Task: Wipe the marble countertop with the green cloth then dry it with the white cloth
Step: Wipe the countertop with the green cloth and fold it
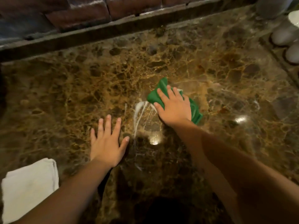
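The brown veined marble countertop (72,88) fills the view. My right hand (174,107) presses flat on the bunched green cloth (159,90) near the middle of the counter, fingers spread over it. A streak of white foamy liquid (140,110) lies on the stone just left of the cloth. My left hand (106,141) rests palm down on the bare marble, fingers apart, holding nothing. The folded white cloth (29,186) lies at the near left edge, partly under my left forearm.
A raised stone ledge (113,28) runs along the back of the counter, with a brick wall (80,13) behind it. White rounded objects (284,36) stand at the far right. Bright light reflections show on the wet marble near the middle.
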